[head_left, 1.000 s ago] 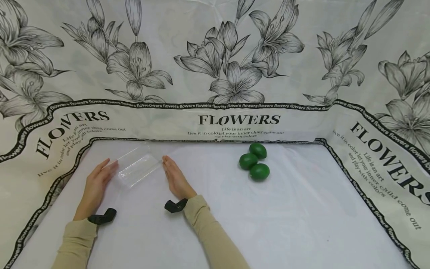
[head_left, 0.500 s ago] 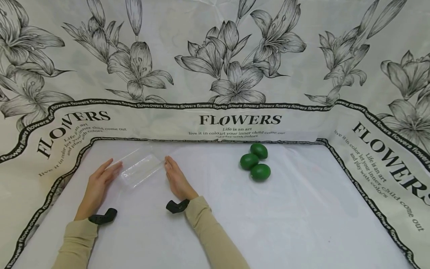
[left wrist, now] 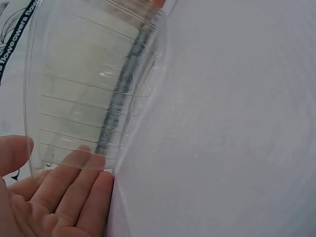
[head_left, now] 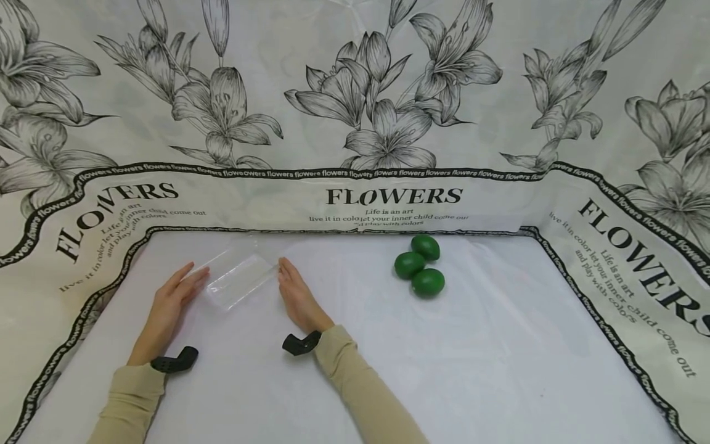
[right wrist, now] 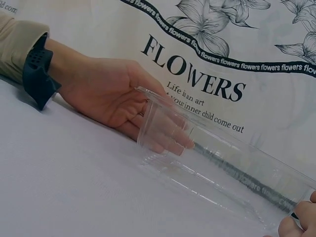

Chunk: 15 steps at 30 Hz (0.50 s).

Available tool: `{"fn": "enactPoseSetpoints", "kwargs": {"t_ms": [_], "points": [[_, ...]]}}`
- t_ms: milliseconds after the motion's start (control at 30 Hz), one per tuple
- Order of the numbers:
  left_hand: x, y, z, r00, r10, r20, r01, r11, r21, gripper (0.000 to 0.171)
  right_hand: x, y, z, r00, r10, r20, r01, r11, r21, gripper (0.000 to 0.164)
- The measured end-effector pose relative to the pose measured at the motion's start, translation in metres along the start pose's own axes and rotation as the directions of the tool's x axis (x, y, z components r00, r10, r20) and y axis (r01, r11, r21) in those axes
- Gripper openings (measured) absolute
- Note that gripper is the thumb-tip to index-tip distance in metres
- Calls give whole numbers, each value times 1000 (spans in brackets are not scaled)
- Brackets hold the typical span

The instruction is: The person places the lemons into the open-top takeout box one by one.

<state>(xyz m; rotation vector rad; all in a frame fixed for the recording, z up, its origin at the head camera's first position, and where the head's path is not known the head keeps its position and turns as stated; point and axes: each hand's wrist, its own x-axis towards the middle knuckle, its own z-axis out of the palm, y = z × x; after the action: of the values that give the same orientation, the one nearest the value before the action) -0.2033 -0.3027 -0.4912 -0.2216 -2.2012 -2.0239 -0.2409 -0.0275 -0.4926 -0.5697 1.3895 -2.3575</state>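
Between the straight, unclenched fingers of my left hand (head_left: 165, 311) and right hand (head_left: 301, 301), I shift the clear container (head_left: 238, 280), left of centre in the head view, slightly rightward, nearer the green fruits (head_left: 410, 265)

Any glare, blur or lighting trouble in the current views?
Head view: soft, even light, thin glints on the clear plastic container, whose outline fades into the white tabletop; left wrist: a pale glare patch on the container; right wrist: bright streaks along its lower edges, FLOWERS lettering readable.
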Motion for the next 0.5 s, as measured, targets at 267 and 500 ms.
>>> {"fn": "enactPoseSetpoints", "kwargs": {"t_ms": [267, 500], "points": [[3, 2, 20, 997, -60, 44, 61, 998, -34, 68, -7, -9, -13, 1000, -18, -11, 18, 1000, 3, 66], [2, 9, 37, 983, -155, 100, 159, 987, -35, 69, -16, -18, -27, 1000, -24, -1, 24, 1000, -7, 67]]}}
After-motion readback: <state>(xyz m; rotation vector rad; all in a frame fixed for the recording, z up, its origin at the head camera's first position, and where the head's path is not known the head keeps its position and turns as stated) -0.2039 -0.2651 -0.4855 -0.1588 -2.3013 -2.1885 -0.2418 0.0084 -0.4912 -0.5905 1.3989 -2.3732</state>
